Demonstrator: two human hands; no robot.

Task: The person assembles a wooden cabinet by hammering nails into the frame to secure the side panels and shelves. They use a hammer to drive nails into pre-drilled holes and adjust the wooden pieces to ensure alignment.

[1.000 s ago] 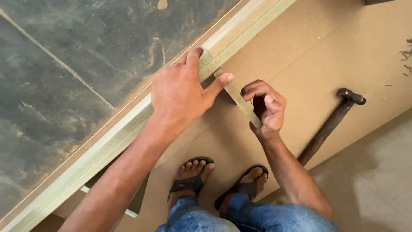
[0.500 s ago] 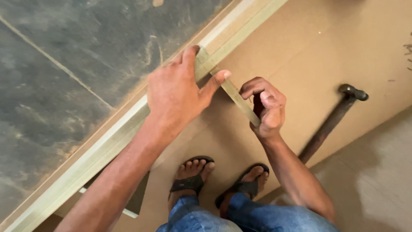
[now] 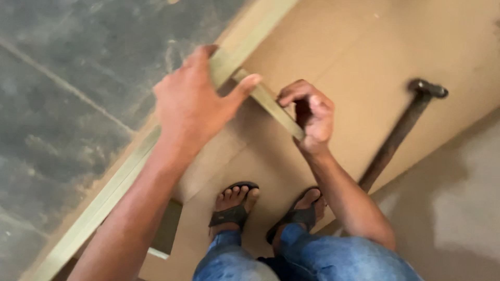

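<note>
My left hand [image 3: 195, 104] presses down on a long pale wooden strip [image 3: 104, 195] that runs diagonally along the edge of a brown board [image 3: 354, 67]; its thumb rests on a short wooden strip [image 3: 271, 104]. My right hand [image 3: 311, 113] is closed around the lower end of that short strip, which meets the long strip at an angle. Both hands sit close together above my sandalled feet [image 3: 265, 208].
A hammer [image 3: 401, 130] with a dark wooden handle lies on the board to the right. Grey stone floor [image 3: 67, 78] lies at the left, and concrete floor [image 3: 458, 208] at the lower right. A small rectangular cut-out [image 3: 165, 231] shows near my left forearm.
The view has shifted slightly, so hands and hammer sit a little lower and to the right. Both hands keep the same hold on the strips.
</note>
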